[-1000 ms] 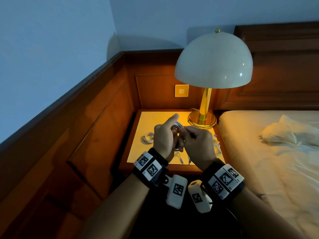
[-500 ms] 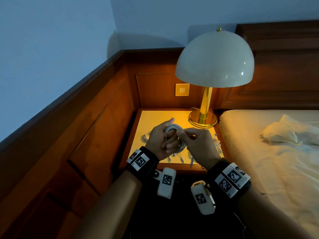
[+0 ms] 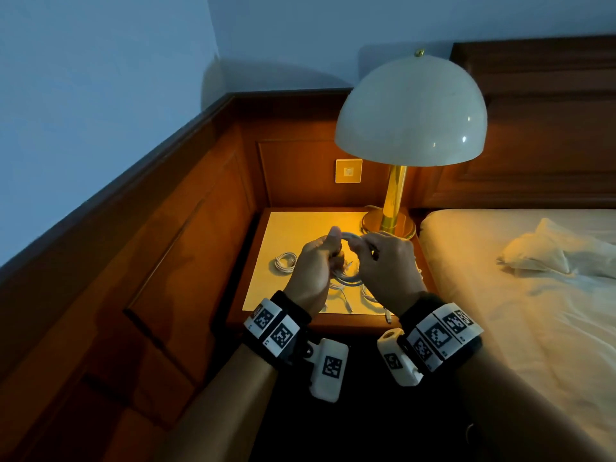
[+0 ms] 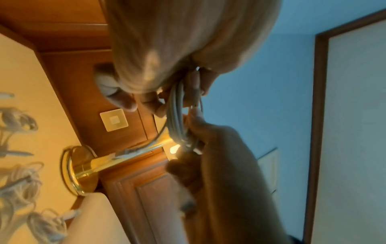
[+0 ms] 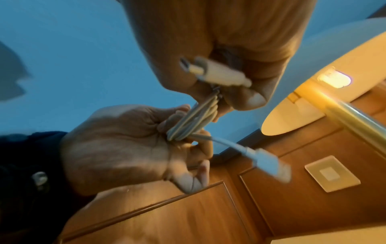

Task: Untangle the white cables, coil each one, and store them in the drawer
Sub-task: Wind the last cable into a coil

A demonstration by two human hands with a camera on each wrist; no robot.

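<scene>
Both hands hold one coiled white cable [image 3: 349, 281] above the nightstand [image 3: 293, 225]. My left hand [image 3: 335, 249] grips the loops of the coil [image 4: 176, 112] on one side, thumb on top. My right hand [image 3: 365, 245] pinches the opposite side of the coil [image 5: 194, 122], with one white connector [image 5: 217, 72] lying against its fingers. A second USB plug [image 5: 271, 163] sticks out free by the left hand's fingers. Another coiled white cable [image 3: 285, 261] lies on the nightstand to the left. Loose tangled white cables [image 3: 346, 300] lie under the hands. No drawer is in view.
A brass lamp [image 3: 395, 201] with a white dome shade [image 3: 411, 111] stands at the nightstand's back right, close behind the hands. Wood panelling [image 3: 186, 248] with a wall plate [image 3: 348, 171] encloses the left and back. A bed [image 3: 520, 295] lies to the right.
Both hands have kept hold of the coil and risen slightly toward the lamp. The loop, face-on half a second ago, is now tilted with its top arc between the thumbs.
</scene>
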